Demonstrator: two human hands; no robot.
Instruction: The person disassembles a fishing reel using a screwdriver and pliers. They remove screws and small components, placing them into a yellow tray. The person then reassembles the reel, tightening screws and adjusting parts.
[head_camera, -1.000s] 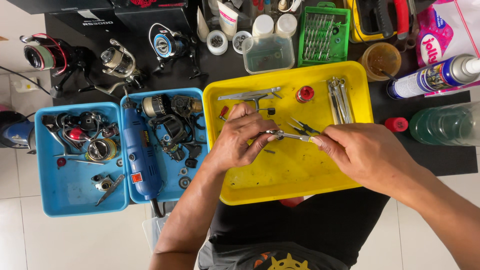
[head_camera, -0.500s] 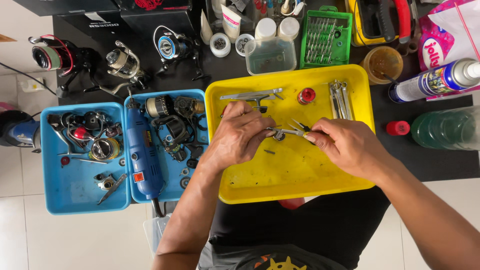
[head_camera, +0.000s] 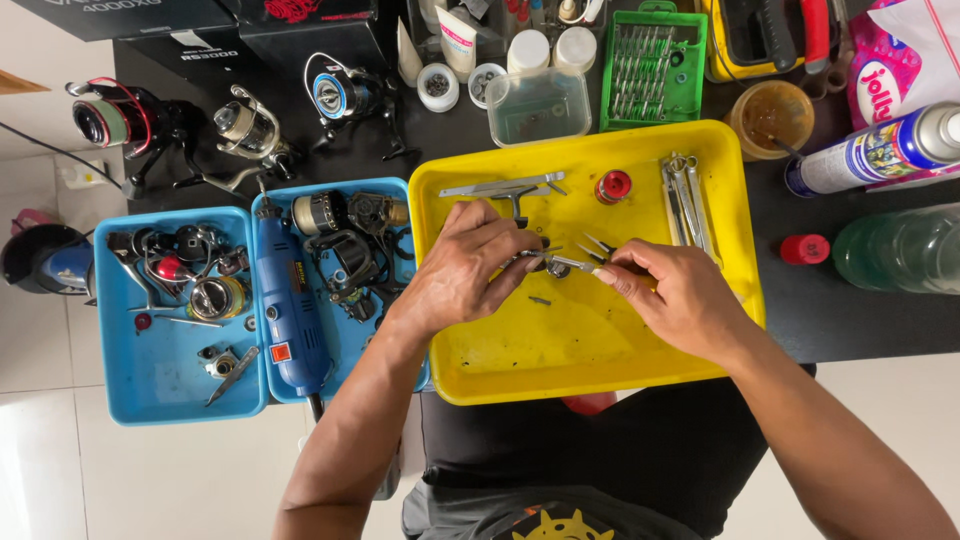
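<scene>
Both my hands work over a yellow tray. My left hand pinches a small dark metal part between thumb and fingers. My right hand grips a slim metal tool whose tip touches that part. A second thin pointed tool sticks out beside my right fingers. Loose in the tray lie a grey metal handle piece, a red round knob, a bunch of slim wrenches and a tiny screw.
Two blue trays at left hold reel parts and a blue rotary tool. Fishing reels stand on the black table behind. A clear tub, green bit case, spray can, red cap and bottle lie around.
Both hands have stayed together over the yellow tray, shifting slightly up and left in view. The tool tip remains at the small part.
</scene>
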